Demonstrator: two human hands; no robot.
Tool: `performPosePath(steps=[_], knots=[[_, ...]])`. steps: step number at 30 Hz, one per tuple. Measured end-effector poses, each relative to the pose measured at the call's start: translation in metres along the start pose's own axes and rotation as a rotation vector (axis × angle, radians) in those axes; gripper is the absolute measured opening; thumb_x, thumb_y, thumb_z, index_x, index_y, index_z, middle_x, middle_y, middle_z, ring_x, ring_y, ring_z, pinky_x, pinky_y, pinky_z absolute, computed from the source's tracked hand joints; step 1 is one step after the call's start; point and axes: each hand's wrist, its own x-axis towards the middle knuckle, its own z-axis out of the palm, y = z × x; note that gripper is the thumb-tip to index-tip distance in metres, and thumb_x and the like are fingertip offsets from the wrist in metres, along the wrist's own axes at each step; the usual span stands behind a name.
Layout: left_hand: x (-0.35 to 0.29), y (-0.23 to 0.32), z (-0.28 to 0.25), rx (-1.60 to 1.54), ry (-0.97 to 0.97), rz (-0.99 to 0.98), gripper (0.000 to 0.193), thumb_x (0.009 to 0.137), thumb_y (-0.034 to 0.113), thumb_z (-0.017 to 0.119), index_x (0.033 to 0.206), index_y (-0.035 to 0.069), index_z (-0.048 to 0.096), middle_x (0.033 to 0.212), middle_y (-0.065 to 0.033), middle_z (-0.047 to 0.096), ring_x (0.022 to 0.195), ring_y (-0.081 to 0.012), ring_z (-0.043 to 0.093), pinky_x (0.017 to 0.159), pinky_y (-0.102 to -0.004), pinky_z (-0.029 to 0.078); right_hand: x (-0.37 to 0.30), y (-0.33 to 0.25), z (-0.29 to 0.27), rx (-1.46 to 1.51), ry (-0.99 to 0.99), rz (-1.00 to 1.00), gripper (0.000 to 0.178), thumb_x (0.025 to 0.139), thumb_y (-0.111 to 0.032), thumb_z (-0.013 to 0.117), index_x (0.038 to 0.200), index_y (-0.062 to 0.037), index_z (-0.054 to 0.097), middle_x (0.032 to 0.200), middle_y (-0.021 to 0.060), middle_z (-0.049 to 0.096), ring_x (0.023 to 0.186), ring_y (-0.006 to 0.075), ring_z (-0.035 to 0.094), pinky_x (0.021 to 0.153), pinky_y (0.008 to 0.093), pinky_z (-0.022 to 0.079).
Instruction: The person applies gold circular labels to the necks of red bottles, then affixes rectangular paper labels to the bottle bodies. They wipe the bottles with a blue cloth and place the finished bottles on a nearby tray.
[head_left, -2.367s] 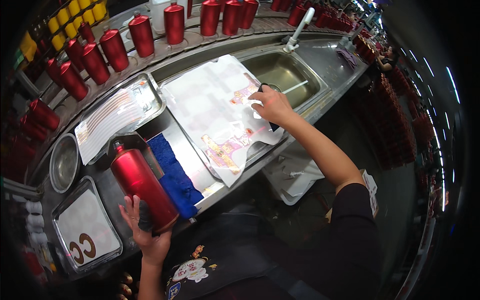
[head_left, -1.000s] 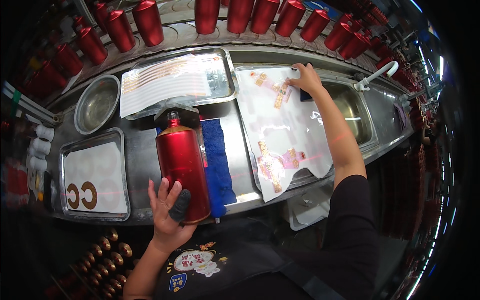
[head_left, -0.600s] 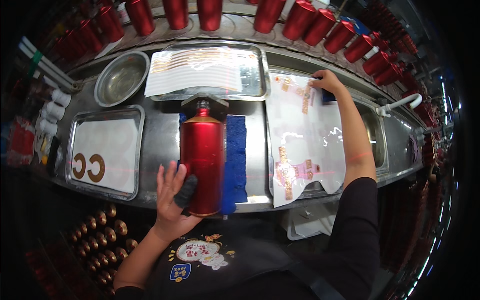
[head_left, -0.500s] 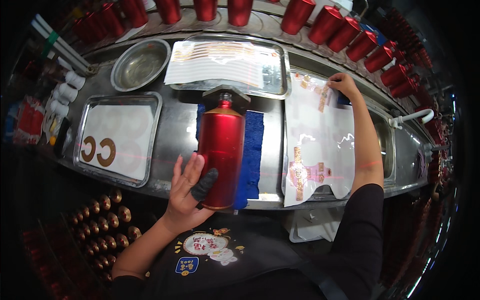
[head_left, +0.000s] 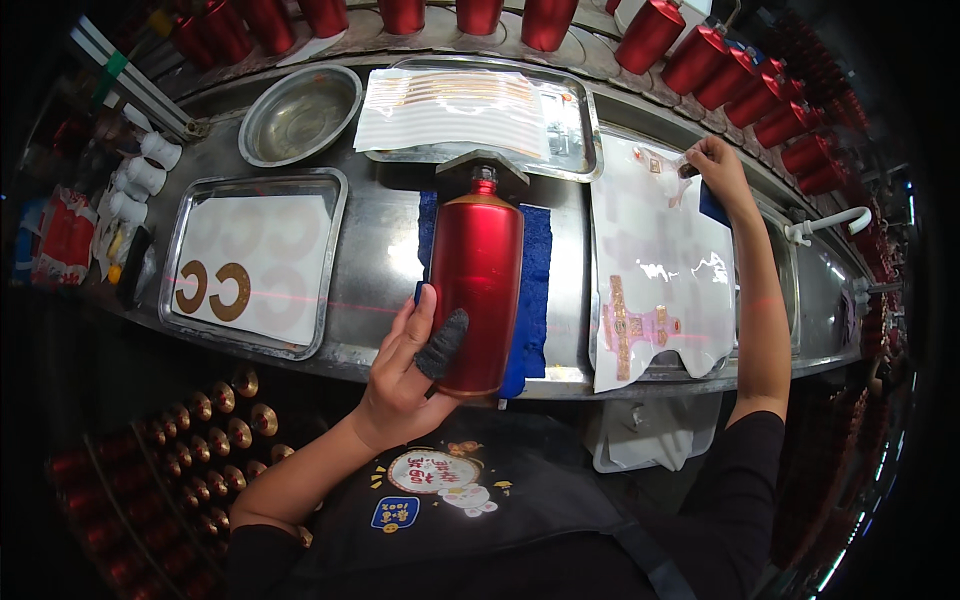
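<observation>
A glossy red bottle (head_left: 478, 300) with a threaded neck lies in front of me, neck pointing away, on a dark holder (head_left: 505, 178) over a blue cloth (head_left: 536, 290). My left hand (head_left: 400, 385) grips its lower left side, a black cover on the thumb. Far to the right, my right hand (head_left: 718, 172) pinches a small brown-gold decal piece (head_left: 688, 171) at the top of a white decal sheet (head_left: 650, 215). Something blue (head_left: 712, 204) shows beside that hand; whether it is held, I cannot tell. Gold and pink decals (head_left: 640, 325) lie on the sheet's lower part.
A metal tray (head_left: 335, 250) with two gold C-shaped decals (head_left: 228, 292) is at left. Behind stand a steel bowl (head_left: 300, 117) and a tray (head_left: 590, 125) of striped decals. Red bottles (head_left: 650, 38) line the conveyor (head_left: 590, 50). A white tap (head_left: 830, 225) reaches over the sink at right.
My right hand has drawn a gold decal strip off the sheet's upper part. The view has shifted, so the bench sits farther right. My left hand keeps its hold on the bottle.
</observation>
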Motion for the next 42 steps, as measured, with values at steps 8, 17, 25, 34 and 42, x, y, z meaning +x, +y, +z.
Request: performPosePath(steps=[8,17,25,34,42], knots=[[0.030,0.004,-0.049,-0.532,0.253,-0.351,0.063,0.100,0.035,0.061,0.144,-0.007,0.043,0.129,-0.0254,0.062,0.116,-0.0300,0.065,0.106,-0.0442,0.046,-0.075,-0.144,0.003,0.709,-0.242,0.076,0.016,0.098,-0.022,0.063,0.096,-0.0059,0.061,0.070,-0.0022,0.058,0.041,0.0018,0.041,0.038,0.0202,0.028],[0.142,0.015,-0.038,-1.293,0.054,-0.700,0.055,0.103,0.047,0.051,0.123,-0.003,0.042,0.116,-0.0220,0.065,0.100,-0.0265,0.068,0.080,-0.0353,0.059,-0.100,-0.253,0.033,1.215,-0.335,0.062,0.021,0.103,-0.024,0.057,0.100,-0.0038,0.063,0.056,-0.0004,0.049,0.038,0.0086,0.039,0.041,0.0246,0.029],[0.066,0.015,-0.042,-1.117,0.224,-0.730,0.039,0.089,0.001,0.070,0.112,-0.004,0.039,0.095,-0.0147,0.067,0.082,-0.0187,0.071,0.071,-0.0311,0.062,-0.224,-0.216,0.120,1.223,-0.143,0.271,0.020,0.105,-0.023,0.052,0.097,-0.0051,0.054,0.079,0.0088,0.067,0.037,0.0093,0.042,0.041,0.0237,0.036],[0.014,0.012,-0.041,-0.950,0.172,-0.770,0.032,0.091,-0.001,0.067,0.114,-0.002,0.044,0.093,-0.0139,0.068,0.082,-0.0198,0.071,0.071,-0.0314,0.063,-0.277,-0.207,0.158,1.290,-0.128,0.360,0.017,0.106,-0.023,0.051,0.099,-0.0070,0.052,0.057,0.0029,0.052,0.035,0.0101,0.040,0.039,0.0244,0.034],[0.000,0.014,-0.032,-0.944,0.201,-0.831,0.035,0.093,0.002,0.065,0.121,0.000,0.044,0.094,-0.0132,0.067,0.081,-0.0226,0.073,0.068,-0.0320,0.063,-0.285,-0.199,0.161,1.362,-0.213,0.396,0.016,0.104,-0.022,0.054,0.101,-0.0061,0.052,0.068,0.0046,0.057,0.038,0.0101,0.043,0.042,0.0244,0.038]])
